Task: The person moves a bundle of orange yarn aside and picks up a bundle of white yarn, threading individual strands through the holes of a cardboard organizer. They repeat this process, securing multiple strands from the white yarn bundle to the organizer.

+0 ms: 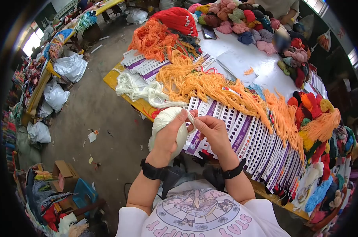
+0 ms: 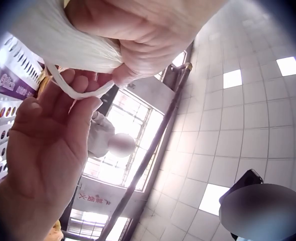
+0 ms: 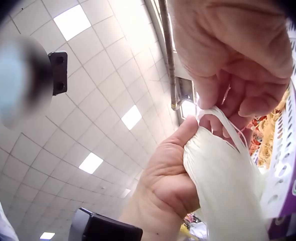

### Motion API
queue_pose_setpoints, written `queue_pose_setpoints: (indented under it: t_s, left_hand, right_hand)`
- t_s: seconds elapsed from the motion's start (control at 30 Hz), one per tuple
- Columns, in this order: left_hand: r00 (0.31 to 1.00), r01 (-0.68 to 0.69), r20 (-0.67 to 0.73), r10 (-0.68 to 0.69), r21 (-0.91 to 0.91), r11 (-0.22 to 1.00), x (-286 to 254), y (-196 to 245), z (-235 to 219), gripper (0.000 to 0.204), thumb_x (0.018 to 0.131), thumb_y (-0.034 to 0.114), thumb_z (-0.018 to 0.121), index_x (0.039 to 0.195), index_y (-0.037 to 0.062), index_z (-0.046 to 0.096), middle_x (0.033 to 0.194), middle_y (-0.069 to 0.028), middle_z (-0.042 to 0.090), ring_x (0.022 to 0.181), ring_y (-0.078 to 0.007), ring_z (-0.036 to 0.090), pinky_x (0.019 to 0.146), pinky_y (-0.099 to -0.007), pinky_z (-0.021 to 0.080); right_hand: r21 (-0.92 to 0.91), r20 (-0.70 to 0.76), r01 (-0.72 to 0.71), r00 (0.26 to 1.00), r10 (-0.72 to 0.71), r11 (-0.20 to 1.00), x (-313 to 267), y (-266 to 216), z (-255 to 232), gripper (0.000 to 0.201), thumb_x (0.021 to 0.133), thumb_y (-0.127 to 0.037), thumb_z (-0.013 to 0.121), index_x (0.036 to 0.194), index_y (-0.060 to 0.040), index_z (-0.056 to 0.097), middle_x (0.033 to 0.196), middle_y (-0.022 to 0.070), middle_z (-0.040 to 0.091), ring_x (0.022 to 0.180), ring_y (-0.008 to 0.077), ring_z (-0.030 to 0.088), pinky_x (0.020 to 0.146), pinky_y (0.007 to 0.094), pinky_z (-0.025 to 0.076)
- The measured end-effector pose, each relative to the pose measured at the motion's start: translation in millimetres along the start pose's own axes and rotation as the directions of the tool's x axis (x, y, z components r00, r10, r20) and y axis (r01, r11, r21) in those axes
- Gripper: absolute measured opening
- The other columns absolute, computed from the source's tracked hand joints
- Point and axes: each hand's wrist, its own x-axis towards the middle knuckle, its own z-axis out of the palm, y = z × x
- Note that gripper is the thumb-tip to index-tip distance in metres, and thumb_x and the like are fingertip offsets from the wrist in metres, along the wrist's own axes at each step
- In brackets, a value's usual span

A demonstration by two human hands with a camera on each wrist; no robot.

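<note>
A thick hank of off-white yarn [image 1: 166, 117] is held in my left hand [image 1: 168, 136], its thumb lying along the top near the gathered end. From that end a loose strand [image 2: 80, 95] loops out between the two hands. My right hand [image 1: 215, 133] pinches this strand between thumb and fingertips, close to the left fingertips. In the right wrist view, the bundle [image 3: 228, 186] hangs down smooth from the left hand [image 3: 170, 175], while the right hand [image 3: 233, 55] comes in from above. Below the hands lie white and purple cards with punched holes [image 1: 226, 118].
Orange yarn [image 1: 214, 89] sprawls across the hole-punched cards, with a loose white skein [image 1: 141, 89] at the table's left edge. Red bundles [image 1: 177, 21], a phone [image 1: 209, 32] and coloured hanks [image 1: 246, 17] lie farther back. White plastic bags [image 1: 70, 67] stand across the floor.
</note>
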Motion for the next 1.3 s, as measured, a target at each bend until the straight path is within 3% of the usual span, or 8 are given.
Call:
queue_pose_setpoints:
  t_s: [0.13, 0.37, 0.63, 0.77, 0.97, 1.07, 1.2, 1.3]
  left_hand:
    - [0.998, -0.049, 0.045, 0.041, 0.178, 0.983, 3, -2, -4, 0.025, 0.088, 0.021, 0.051, 0.101, 0.0009, 0.058, 0.096, -0.0063, 0.060, 0.080, -0.0101, 0.054, 0.068, -0.0234, 0.044]
    - [0.999, 0.020, 0.041, -0.017, -0.064, 0.998, 13, -2, -9, 0.026, 0.086, 0.021, 0.055, 0.101, 0.0010, 0.057, 0.094, -0.0068, 0.060, 0.078, -0.0111, 0.055, 0.066, -0.0232, 0.045]
    - [0.995, -0.010, 0.103, 0.000, 0.089, 0.996, 19, -5, -18, 0.026, 0.082, 0.015, 0.059, 0.105, 0.0033, 0.053, 0.096, -0.0071, 0.061, 0.083, -0.0130, 0.059, 0.066, -0.0255, 0.049]
    - [0.997, 0.029, 0.076, -0.030, 0.013, 0.999, 17, -3, -15, 0.025, 0.081, 0.012, 0.059, 0.105, 0.0037, 0.054, 0.096, -0.0072, 0.061, 0.085, -0.0139, 0.059, 0.067, -0.0257, 0.048]
    - [0.996, 0.044, 0.081, -0.043, -0.004, 0.999, 17, -4, -15, 0.026, 0.083, 0.013, 0.057, 0.105, 0.0020, 0.053, 0.098, -0.0098, 0.060, 0.088, -0.0161, 0.059, 0.072, -0.0264, 0.048]
    - [0.995, 0.042, 0.095, -0.042, -0.006, 0.999, 16, -4, -12, 0.026, 0.084, 0.015, 0.055, 0.105, -0.0005, 0.054, 0.098, -0.0105, 0.060, 0.088, -0.0162, 0.058, 0.074, -0.0262, 0.047]
    - [0.997, 0.068, 0.043, -0.066, -0.062, 0.996, 9, -2, -7, 0.030, 0.088, 0.021, 0.050, 0.105, -0.0033, 0.055, 0.097, -0.0099, 0.060, 0.089, -0.0163, 0.057, 0.078, -0.0270, 0.046]
    - [0.988, 0.123, 0.099, -0.117, -0.057, 0.991, 9, 2, -14, 0.039, 0.090, 0.029, 0.047, 0.108, -0.0038, 0.053, 0.100, -0.0112, 0.058, 0.091, -0.0180, 0.057, 0.079, -0.0295, 0.046]
  right_hand:
    - [0.016, -0.036, 0.062, 0.997, -0.062, 0.998, 2, 5, 0, 0.019, 0.084, -0.020, 0.058, 0.089, -0.0034, 0.065, 0.071, -0.0024, 0.062, 0.055, 0.0006, 0.046, 0.048, 0.0153, 0.037]
    - [0.182, -0.137, -0.001, 0.990, 0.027, 0.983, 7, 11, 0, 0.020, 0.084, -0.022, 0.059, 0.088, -0.0026, 0.064, 0.071, -0.0005, 0.061, 0.054, 0.0031, 0.048, 0.048, 0.0173, 0.040]
    - [-0.026, -0.166, 0.035, 0.985, -0.039, 0.999, 6, 8, -2, 0.022, 0.085, -0.022, 0.057, 0.087, -0.0020, 0.064, 0.075, 0.0006, 0.062, 0.056, 0.0037, 0.050, 0.049, 0.0181, 0.041]
    - [-0.108, -0.168, 0.002, 0.985, -0.021, 0.994, 3, 2, 2, 0.019, 0.083, -0.017, 0.059, 0.089, 0.0005, 0.064, 0.070, -0.0007, 0.060, 0.058, 0.0020, 0.048, 0.053, 0.0168, 0.039]
    - [-0.003, -0.143, 0.045, 0.989, -0.044, 0.999, 0, -2, 3, 0.015, 0.080, -0.013, 0.062, 0.086, 0.0009, 0.064, 0.076, 0.0020, 0.062, 0.072, 0.0059, 0.055, 0.064, 0.0202, 0.043]
    - [-0.255, -0.071, 0.247, 0.960, -0.273, 0.935, 6, 9, 1, 0.014, 0.081, -0.013, 0.061, 0.084, 0.0004, 0.064, 0.079, 0.0028, 0.063, 0.075, 0.0066, 0.055, 0.064, 0.0192, 0.043]
    - [0.115, -0.054, -0.020, 0.998, 0.027, 0.993, 5, 4, -3, 0.018, 0.085, -0.021, 0.055, 0.087, -0.0036, 0.061, 0.084, 0.0027, 0.063, 0.075, 0.0062, 0.057, 0.057, 0.0171, 0.041]
    - [0.335, 0.073, -0.126, 0.991, 0.108, 0.934, 4, 5, -4, 0.019, 0.086, -0.023, 0.053, 0.089, -0.0050, 0.059, 0.085, 0.0019, 0.063, 0.074, 0.0049, 0.057, 0.053, 0.0180, 0.041]
